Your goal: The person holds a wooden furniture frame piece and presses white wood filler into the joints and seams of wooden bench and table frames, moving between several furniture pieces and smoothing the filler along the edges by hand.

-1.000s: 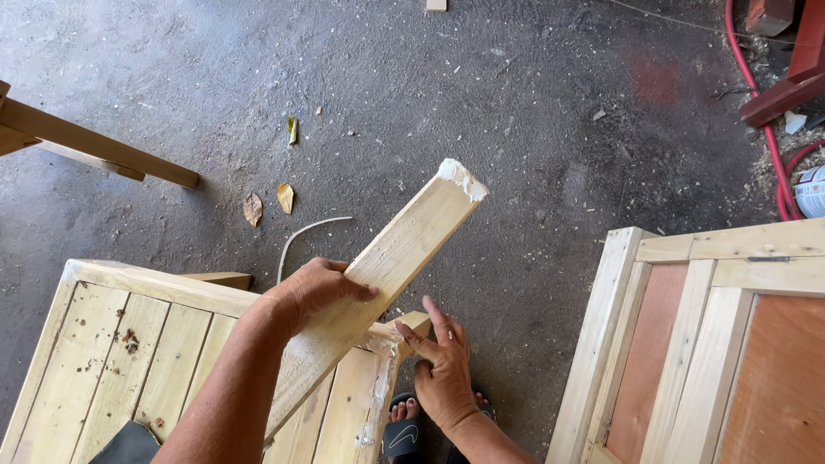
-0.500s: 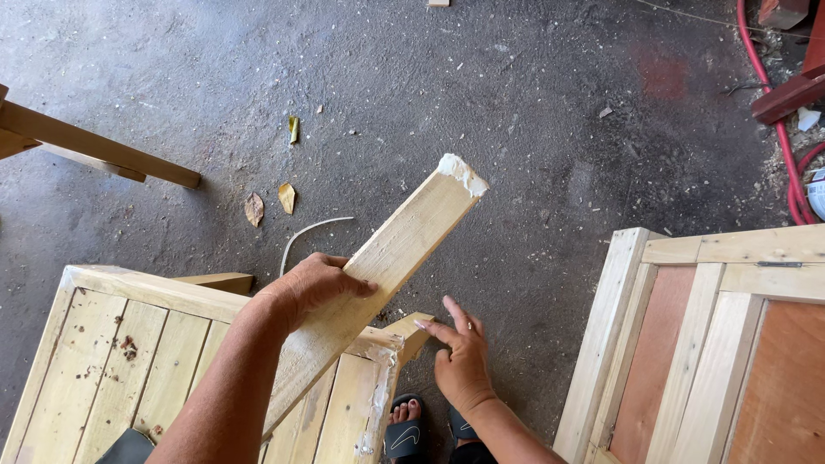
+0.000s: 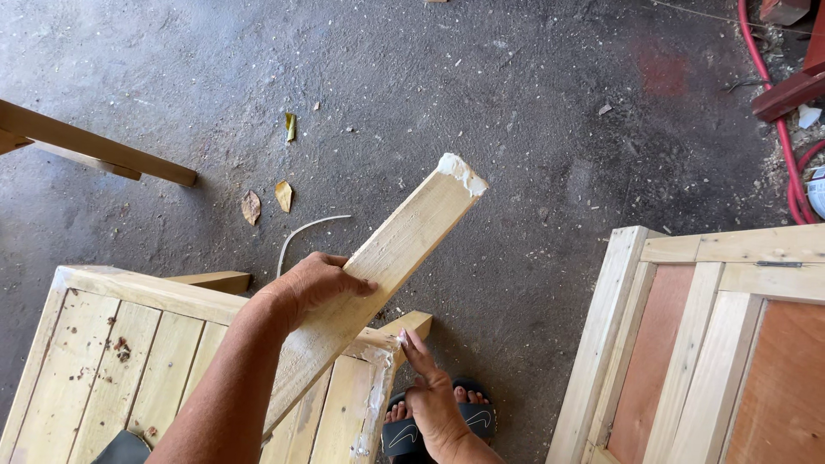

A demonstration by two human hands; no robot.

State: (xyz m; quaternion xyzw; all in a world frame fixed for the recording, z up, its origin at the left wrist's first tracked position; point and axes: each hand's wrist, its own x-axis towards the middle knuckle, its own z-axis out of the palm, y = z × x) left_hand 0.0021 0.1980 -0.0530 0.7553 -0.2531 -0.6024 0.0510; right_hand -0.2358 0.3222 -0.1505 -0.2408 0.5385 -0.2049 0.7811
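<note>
While the head camera looks straight down at a concrete floor, two bare hands work at a slatted wooden piece.

Left hand: the left hand [image 3: 316, 283] sits near the frame's middle, a little toward 7 o'clock, its fingers wrapped tight around a pale wooden board [image 3: 378, 271].
Board: it slants from 7 o'clock up toward 1 o'clock, its lower part over the slatted top, its far end in the air and smeared with white glue [image 3: 462, 172].
Right hand: the right hand [image 3: 432, 391] is at 6 o'clock, fingers stretched out and close together, the fingertips [image 3: 407, 340] touching the glue-streaked corner of the slatted piece; it grips nothing.
Slatted piece: the slatted wooden panel [image 3: 129, 344] fills the 8 o'clock corner, a white glue streak [image 3: 375, 391] running down its right edge.
Feet: black sandals [image 3: 443, 421] show at 6 o'clock, just beside that edge.
Second frame: a wooden frame with reddish panels [image 3: 713, 344] stands at 4 o'clock, well apart from the hands.
Floor: dry leaves [image 3: 266, 202] lie at 10 o'clock, a red hose [image 3: 778, 129] curves at 2 o'clock, and a wooden beam [image 3: 94, 150] crosses at 9 o'clock.
</note>
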